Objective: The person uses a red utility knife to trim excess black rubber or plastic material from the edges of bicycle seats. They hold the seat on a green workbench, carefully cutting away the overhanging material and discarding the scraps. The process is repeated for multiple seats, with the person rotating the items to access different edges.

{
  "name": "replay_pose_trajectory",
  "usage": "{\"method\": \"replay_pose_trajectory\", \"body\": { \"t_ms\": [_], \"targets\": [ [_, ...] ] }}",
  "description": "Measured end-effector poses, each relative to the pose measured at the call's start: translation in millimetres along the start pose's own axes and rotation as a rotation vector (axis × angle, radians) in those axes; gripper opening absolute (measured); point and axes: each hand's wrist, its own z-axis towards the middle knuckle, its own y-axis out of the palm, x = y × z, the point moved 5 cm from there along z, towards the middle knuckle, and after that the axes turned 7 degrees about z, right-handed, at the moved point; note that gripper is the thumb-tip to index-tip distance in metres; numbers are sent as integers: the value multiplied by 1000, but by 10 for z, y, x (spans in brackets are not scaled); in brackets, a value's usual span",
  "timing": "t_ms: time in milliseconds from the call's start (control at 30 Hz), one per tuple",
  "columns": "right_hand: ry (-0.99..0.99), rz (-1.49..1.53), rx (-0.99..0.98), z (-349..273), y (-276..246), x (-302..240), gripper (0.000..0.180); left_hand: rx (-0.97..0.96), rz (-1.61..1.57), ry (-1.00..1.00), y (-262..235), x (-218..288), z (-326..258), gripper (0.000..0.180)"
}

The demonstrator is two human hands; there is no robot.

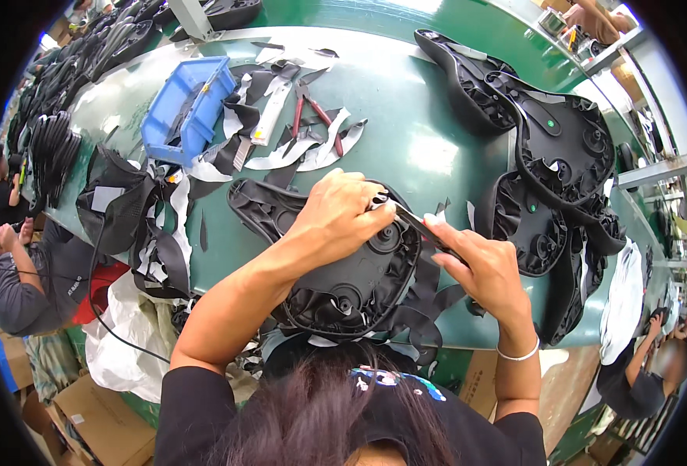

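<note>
Gripping upturned black saddle (343,272) with left hand (339,217), right hand (479,268) closed on what looks like a blade (417,221), green table (405,147)

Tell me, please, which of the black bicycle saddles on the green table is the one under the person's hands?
It is the upturned saddle at the table's near edge, pressed by the left hand, with the right hand holding a blade at its rim. The other saddles lie stacked untouched at right.

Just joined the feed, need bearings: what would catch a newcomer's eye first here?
Centre: the left hand presses an upturned black saddle on the green table while the right hand holds a blade-like tool at its edge. More saddles pile right; a blue bin sits upper left.
</note>
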Motion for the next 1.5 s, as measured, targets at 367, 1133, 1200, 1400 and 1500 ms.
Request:
{"method": "replay_pose_trajectory", "body": {
  "t_ms": [367,1133,1200,1400,1500],
  "targets": [
    [-156,3,-57,332,-49,105,54,-41,-61,119,-11,11,-55,23],
    [-41,-318,37,44,99,-213,56,62,-935,-294,-129,-221,-29,15],
    [17,-332,22,-84,148,-234,55,296,-1295,-226,-161,-341,-61,16],
    [236,-263,69,-259,247,-444,55,266,-1744,-6,-308,-427,-121,13],
    [201,-279,91,-15,148,-345,52,322,-112,132,-446,-20,24,23]
  ]
}}
